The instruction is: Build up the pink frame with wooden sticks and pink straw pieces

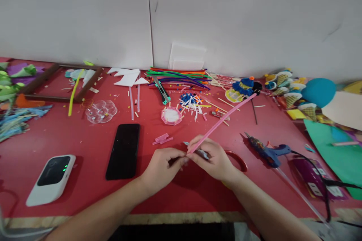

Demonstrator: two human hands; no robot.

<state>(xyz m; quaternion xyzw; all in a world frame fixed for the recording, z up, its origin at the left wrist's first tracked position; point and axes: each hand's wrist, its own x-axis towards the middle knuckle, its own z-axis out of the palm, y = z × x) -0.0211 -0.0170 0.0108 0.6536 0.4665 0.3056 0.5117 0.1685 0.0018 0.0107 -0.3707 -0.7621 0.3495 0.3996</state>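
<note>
Both hands meet low in the middle over the red table (85, 147). My right hand (215, 160) pinches the near end of a long pink straw (223, 120), which slants up and to the right. Under the same hand lie red-handled scissors (240, 160), their grey blades showing beneath the fingers. My left hand (164, 165) is closed, its fingertips pinched against the straw's near end. Whether the left fingers hold a cut piece is hidden.
A black phone (123, 150) and a white device (52, 179) lie left. A blue glue gun (267, 151) with cord lies right. Farther back are a straw bundle (179, 77), cut straw bits (190, 103), a small pink dish (171, 115), a utility knife (162, 92), a wooden frame (39, 81) and paper crafts (291, 90).
</note>
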